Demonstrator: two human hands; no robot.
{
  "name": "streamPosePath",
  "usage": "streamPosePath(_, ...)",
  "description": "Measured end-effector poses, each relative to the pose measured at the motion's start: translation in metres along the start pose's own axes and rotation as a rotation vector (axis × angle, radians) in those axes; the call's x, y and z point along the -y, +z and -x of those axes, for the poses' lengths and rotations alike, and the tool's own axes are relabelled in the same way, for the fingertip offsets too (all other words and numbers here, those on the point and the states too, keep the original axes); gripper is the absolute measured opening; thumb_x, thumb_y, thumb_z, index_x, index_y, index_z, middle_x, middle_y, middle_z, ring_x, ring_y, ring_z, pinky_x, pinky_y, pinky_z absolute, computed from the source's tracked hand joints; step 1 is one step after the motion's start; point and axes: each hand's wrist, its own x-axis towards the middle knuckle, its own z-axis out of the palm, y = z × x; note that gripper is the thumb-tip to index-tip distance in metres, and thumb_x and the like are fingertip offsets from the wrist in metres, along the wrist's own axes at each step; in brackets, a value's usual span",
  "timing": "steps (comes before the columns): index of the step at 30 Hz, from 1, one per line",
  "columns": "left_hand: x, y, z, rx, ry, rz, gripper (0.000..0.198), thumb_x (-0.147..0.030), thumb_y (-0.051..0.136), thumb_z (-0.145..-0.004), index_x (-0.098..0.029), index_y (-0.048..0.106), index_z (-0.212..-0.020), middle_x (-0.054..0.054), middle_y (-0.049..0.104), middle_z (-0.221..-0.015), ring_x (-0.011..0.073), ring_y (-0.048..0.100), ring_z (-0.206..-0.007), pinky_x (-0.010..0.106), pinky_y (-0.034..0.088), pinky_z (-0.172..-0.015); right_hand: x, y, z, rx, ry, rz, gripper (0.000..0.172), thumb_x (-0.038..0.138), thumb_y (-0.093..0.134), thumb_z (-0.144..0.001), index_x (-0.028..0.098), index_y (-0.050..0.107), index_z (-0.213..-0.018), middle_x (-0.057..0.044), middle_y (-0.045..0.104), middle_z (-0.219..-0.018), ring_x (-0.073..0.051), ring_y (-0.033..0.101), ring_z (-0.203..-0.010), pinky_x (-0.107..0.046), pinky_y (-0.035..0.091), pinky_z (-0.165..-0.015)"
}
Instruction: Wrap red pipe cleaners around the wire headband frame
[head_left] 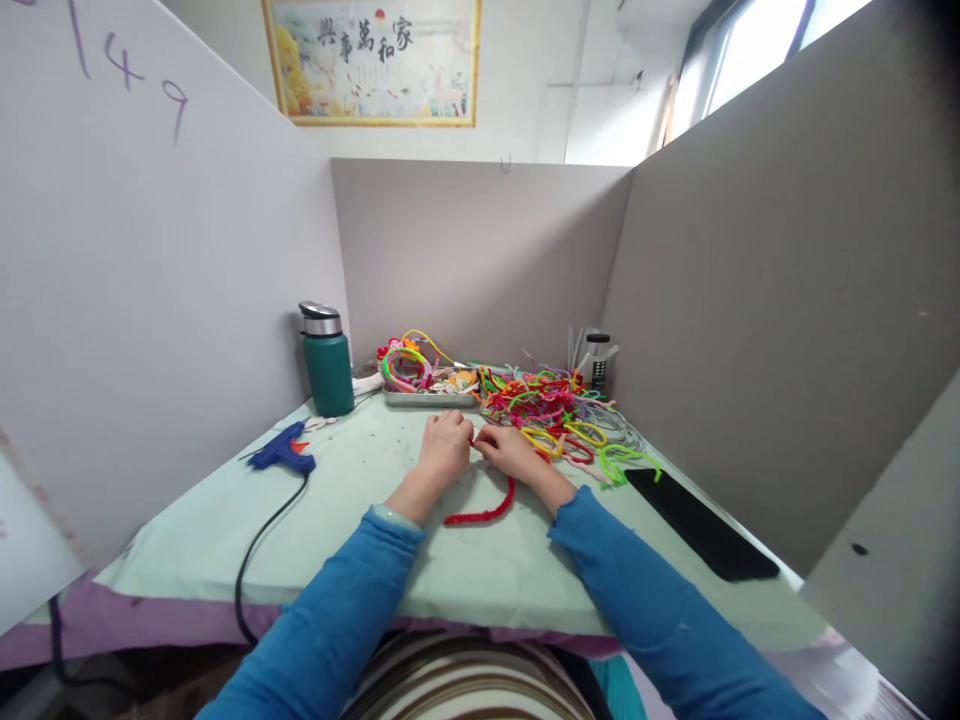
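Note:
Over the middle of the table, my left hand point(448, 440) and my right hand point(508, 450) meet almost fingertip to fingertip. Both have their fingers pinched on a dark red bit of pipe cleaner between them. From under my right hand a red pipe cleaner point(484, 517) curves down and leftward onto the tabletop; whether it is the same piece as the pinched bit is hidden by the hand. Just beyond my right hand lies a tangled heap of coloured pipe cleaners point(532, 395), with yellow and red loops at its near edge.
A metal tray point(431, 399) with craft pieces stands at the back, beside the heap. Leftward are a green bottle point(328, 370) and a blue glue gun point(283, 450) with its black cord. On the right lies a flat black object point(701, 525). Grey partitions point(480, 250) enclose the table.

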Motion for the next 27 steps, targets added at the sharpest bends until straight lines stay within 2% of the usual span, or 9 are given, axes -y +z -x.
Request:
streamPosePath(5, -0.001, 0.001, 0.001, 0.032, -0.034, 0.071, 0.018, -0.014, 0.046, -0.079, -0.018, 0.062, -0.085, 0.007, 0.063, -0.084, 0.0215, 0.054, -0.088, 0.035, 0.032, -0.079, -0.004, 0.000, 0.001, -0.018, 0.036, 0.042, 0.018, 0.030, 0.050, -0.084, 0.018, 0.063, -0.082, -0.004, 0.066, -0.079, -0.013, 0.055, -0.068, -0.021, 0.035, -0.061)
streamPosePath(9, -0.001, 0.003, -0.001, 0.036, -0.130, 0.168, 0.017, -0.017, 0.050, -0.075, -0.019, 0.064, -0.085, 0.006, 0.065, -0.078, 0.0201, 0.057, -0.081, 0.031, 0.036, -0.076, -0.006, 0.000, 0.001, -0.028, 0.048, 0.063, 0.016, 0.026, 0.050, -0.083, 0.019, 0.064, -0.084, -0.004, 0.067, -0.080, -0.014, 0.056, -0.069, -0.021, 0.035, -0.061)
streamPosePath(13, 0.002, 0.009, -0.006, 0.064, -0.238, 0.418, 0.019, -0.020, 0.052, -0.073, -0.019, 0.065, -0.087, 0.001, 0.064, -0.069, 0.0143, 0.056, -0.065, 0.025, 0.038, -0.062, -0.007, 0.001, 0.000, -0.042, 0.054, 0.079, 0.018, 0.031, 0.050, -0.084, 0.019, 0.064, -0.085, -0.003, 0.067, -0.079, -0.014, 0.056, -0.069, -0.021, 0.034, -0.059)
streamPosePath(17, 0.004, 0.013, -0.010, 0.062, -0.286, 0.751, 0.017, -0.024, 0.055, -0.071, -0.016, 0.063, -0.084, -0.001, 0.060, -0.057, 0.0105, 0.054, -0.053, 0.021, 0.039, -0.053, -0.009, 0.003, 0.000, -0.038, 0.058, 0.088, 0.020, 0.033, 0.050, -0.085, 0.019, 0.064, -0.084, -0.003, 0.067, -0.079, -0.014, 0.056, -0.068, -0.022, 0.033, -0.059)
streamPosePath(22, 0.002, 0.010, -0.011, 0.061, -0.323, 1.145, 0.019, -0.026, 0.054, -0.070, -0.014, 0.059, -0.084, 0.002, 0.064, -0.070, 0.0094, 0.054, -0.053, 0.018, 0.040, -0.041, -0.010, 0.003, 0.000, -0.021, 0.061, 0.076, 0.023, 0.035, 0.047, -0.086, 0.019, 0.064, -0.086, -0.004, 0.067, -0.081, -0.014, 0.056, -0.069, -0.021, 0.034, -0.059)
streamPosePath(25, 0.000, 0.004, -0.011, 0.035, -0.317, 1.292, 0.021, -0.026, 0.054, -0.069, -0.014, 0.058, -0.086, 0.003, 0.065, -0.078, 0.0086, 0.054, -0.053, 0.017, 0.040, -0.037, -0.008, 0.002, 0.001, -0.019, 0.067, 0.081, 0.020, 0.033, 0.048, -0.086, 0.020, 0.063, -0.090, -0.003, 0.067, -0.082, -0.014, 0.056, -0.070, -0.021, 0.033, -0.059)
streamPosePath(27, -0.001, 0.000, -0.010, 0.011, -0.315, 1.357, 0.023, -0.026, 0.053, -0.070, -0.014, 0.057, -0.088, 0.003, 0.066, -0.082, 0.0057, 0.049, -0.046, 0.018, 0.040, -0.036, -0.007, 0.001, 0.001, -0.010, 0.066, 0.089, 0.019, 0.030, 0.048, -0.085, 0.019, 0.063, -0.089, -0.003, 0.066, -0.081, -0.013, 0.056, -0.070, -0.021, 0.033, -0.059)
